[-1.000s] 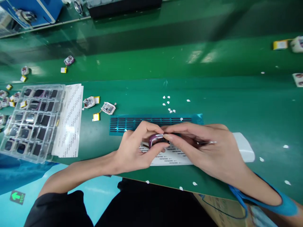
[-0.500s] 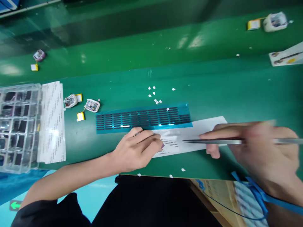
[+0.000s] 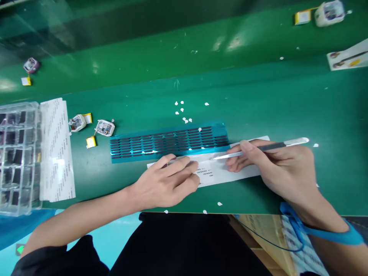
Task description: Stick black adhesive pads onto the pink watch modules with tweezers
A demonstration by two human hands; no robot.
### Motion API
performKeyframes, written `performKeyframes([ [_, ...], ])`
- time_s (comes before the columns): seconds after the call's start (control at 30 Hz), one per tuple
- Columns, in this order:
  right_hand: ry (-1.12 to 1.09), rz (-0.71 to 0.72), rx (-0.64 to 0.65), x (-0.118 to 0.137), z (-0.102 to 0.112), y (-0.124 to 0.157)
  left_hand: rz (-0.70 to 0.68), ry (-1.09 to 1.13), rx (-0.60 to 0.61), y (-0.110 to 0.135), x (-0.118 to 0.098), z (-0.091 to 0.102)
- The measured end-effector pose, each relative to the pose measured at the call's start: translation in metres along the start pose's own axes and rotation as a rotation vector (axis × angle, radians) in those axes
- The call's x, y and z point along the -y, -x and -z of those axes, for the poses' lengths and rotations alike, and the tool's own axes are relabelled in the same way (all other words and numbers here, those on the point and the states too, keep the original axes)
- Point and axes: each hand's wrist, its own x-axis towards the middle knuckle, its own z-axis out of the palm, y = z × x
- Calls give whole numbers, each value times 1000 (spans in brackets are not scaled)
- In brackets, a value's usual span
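Observation:
My left hand (image 3: 166,180) lies palm down on a white printed strip (image 3: 247,168) near the table's front edge. Its fingers are curled over a small purple device that is hidden under them. My right hand (image 3: 276,165) grips metal tweezers (image 3: 264,147). Their tip points left and touches the strip just below a blue sheet (image 3: 169,142) carrying rows of black strips. A blue strap (image 3: 316,230) is around my right wrist.
A clear compartment tray (image 3: 17,153) and a stack of white sheets (image 3: 56,149) lie at the left. Two small white devices (image 3: 105,127) and a yellow cell (image 3: 91,142) sit beside them. White scraps (image 3: 182,111) dot the green table. A cardboard box (image 3: 258,234) stands below the edge.
Both hands were together on the purple device. My right hand pulled away to the right with the tweezers, then brought their tip back to the white strip. My left hand lowered onto the strip.

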Motion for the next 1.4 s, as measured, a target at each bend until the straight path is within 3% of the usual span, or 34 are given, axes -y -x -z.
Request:
performKeyframes([
  [0.13,16,-6,20,-1,1,1,-22,62,52,1,1,-1],
  [0.4,22,-64,-3,0,-1,3,2,34,39,-1,0,-2],
  [0.57,-21,-86,75,-1,5,3,15,42,60,1,1,-4],
  [0.7,-55,-45,-57,7,8,0,40,257,-5,1,4,0],
  [0.77,-78,9,-156,17,3,-2,159,502,-102,-1,5,7],
  [0.83,-120,63,-213,31,-6,-6,393,746,-208,-5,5,16],
  [0.9,-193,102,-216,43,-18,-12,641,950,-283,-8,5,23],
  [0.97,-302,109,-169,51,-31,-18,795,1126,-326,-11,5,28],
  [1.1,-299,117,-77,52,-48,-24,803,1293,-309,-11,7,30],
  [1.23,-115,187,-82,48,-51,-22,759,1246,-290,-9,9,29],
  [1.4,-120,224,-36,47,-49,-21,801,1205,-230,-8,8,30],
])
